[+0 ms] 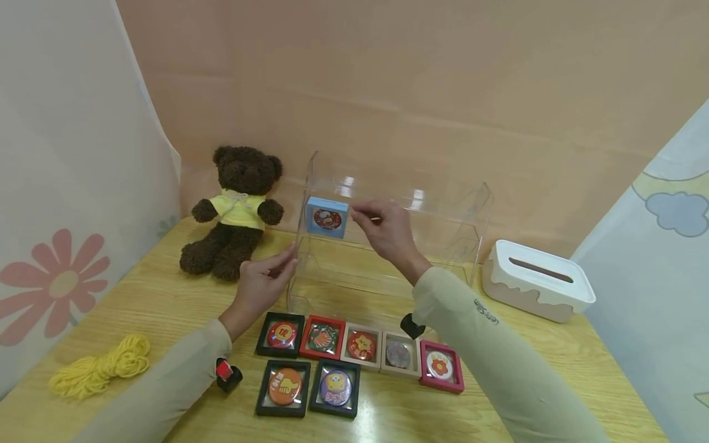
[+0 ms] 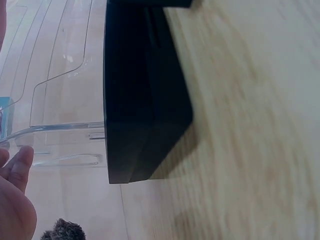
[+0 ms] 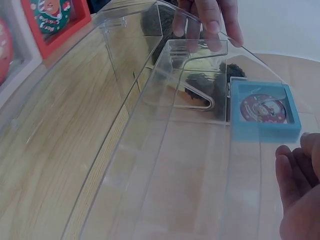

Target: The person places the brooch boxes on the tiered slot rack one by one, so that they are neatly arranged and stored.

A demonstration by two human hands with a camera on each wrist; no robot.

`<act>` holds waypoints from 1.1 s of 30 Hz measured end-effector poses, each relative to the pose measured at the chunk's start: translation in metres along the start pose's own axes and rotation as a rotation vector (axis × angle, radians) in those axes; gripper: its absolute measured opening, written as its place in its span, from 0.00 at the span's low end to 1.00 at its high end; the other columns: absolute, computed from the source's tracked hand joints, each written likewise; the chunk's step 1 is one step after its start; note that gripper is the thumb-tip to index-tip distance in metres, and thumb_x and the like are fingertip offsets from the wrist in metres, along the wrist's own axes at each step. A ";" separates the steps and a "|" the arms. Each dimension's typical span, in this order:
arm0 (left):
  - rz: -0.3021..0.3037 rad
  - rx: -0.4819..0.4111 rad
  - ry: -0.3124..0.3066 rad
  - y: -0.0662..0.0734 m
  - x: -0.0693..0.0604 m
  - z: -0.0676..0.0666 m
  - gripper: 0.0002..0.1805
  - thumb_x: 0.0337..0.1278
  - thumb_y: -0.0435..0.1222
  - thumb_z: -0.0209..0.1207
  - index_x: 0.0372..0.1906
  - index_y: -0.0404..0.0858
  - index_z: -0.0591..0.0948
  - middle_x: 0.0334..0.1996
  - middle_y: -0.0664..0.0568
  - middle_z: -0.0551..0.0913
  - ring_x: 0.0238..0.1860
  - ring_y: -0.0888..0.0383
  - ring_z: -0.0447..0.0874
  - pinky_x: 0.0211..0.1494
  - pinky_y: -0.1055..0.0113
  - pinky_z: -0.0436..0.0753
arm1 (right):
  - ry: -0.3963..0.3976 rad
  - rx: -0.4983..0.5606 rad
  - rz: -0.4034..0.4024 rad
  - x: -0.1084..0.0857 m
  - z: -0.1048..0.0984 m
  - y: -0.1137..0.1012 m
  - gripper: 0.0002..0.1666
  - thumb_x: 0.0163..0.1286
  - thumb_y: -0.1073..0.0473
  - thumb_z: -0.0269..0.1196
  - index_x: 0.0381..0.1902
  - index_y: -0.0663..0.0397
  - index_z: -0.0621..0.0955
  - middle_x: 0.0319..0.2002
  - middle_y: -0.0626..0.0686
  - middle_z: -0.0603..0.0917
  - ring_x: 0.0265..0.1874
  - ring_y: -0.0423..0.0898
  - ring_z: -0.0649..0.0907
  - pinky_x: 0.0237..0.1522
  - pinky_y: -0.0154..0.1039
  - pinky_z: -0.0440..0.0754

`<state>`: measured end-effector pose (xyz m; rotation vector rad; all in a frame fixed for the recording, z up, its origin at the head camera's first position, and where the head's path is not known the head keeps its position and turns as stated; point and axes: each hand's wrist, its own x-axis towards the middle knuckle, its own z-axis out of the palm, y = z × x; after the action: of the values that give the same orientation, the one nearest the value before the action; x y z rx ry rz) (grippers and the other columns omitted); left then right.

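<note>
Blue box [image 1: 328,218] stands on upper tier of clear rack [image 1: 354,261], left end. Right hand [image 1: 390,231] nearer, just off box's right side, fingers relaxed, holding nothing; left hand [image 1: 260,280] lower, at rack's left edge, fingers extended, grip unclear. Box near-square; rack's long axis runs left to right. Wooden worktop [image 1: 188,314] below, peach cloth [image 1: 421,80] behind.

I'm looking at a home-style corner, maybe a staged set; I'm not managing to tell which. Peach cloth [image 1: 443,80] is hanging behind the wood-grain desk [image 1: 177,301], flower-print cloth [image 1: 66,184] is flanking the left, cloud-print cloth [image 1: 677,213] the right. Teddy bear [image 1: 244,171] and tissue box [image 1: 537,286] are suggesting home.
</note>
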<state>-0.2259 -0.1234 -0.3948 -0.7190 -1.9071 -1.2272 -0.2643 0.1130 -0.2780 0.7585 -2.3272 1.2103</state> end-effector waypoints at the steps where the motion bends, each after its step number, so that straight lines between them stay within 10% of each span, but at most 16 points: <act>1: -0.001 -0.001 0.000 0.000 0.000 0.000 0.18 0.54 0.23 0.62 0.51 0.29 0.80 0.44 0.43 0.82 0.31 0.55 0.86 0.29 0.74 0.82 | 0.007 0.002 -0.005 -0.003 -0.003 0.000 0.09 0.66 0.63 0.64 0.41 0.63 0.86 0.38 0.55 0.86 0.36 0.46 0.84 0.40 0.38 0.83; 15: -0.031 0.003 0.010 -0.004 -0.004 -0.007 0.19 0.53 0.22 0.62 0.52 0.30 0.81 0.44 0.43 0.82 0.29 0.56 0.86 0.25 0.78 0.80 | -0.049 0.140 -0.207 -0.079 -0.035 -0.001 0.08 0.60 0.74 0.64 0.36 0.62 0.86 0.34 0.52 0.86 0.31 0.45 0.84 0.34 0.37 0.84; 24: -0.050 0.011 0.001 0.017 0.001 -0.006 0.18 0.48 0.17 0.62 0.48 0.22 0.80 0.38 0.35 0.82 0.30 0.48 0.86 0.30 0.78 0.81 | -0.128 0.255 -0.194 -0.144 -0.059 0.010 0.16 0.55 0.83 0.61 0.36 0.62 0.84 0.34 0.55 0.84 0.34 0.43 0.83 0.35 0.35 0.84; 33: -0.047 0.006 -0.012 0.031 0.007 -0.013 0.17 0.47 0.15 0.61 0.47 0.19 0.79 0.38 0.33 0.82 0.31 0.47 0.85 0.30 0.77 0.81 | -0.091 0.126 -0.034 -0.185 -0.094 0.034 0.17 0.57 0.82 0.61 0.36 0.58 0.84 0.35 0.55 0.85 0.34 0.42 0.84 0.35 0.32 0.83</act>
<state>-0.2017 -0.1229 -0.3701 -0.6834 -1.9461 -1.2482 -0.1334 0.2588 -0.3548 0.9106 -2.3170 1.3436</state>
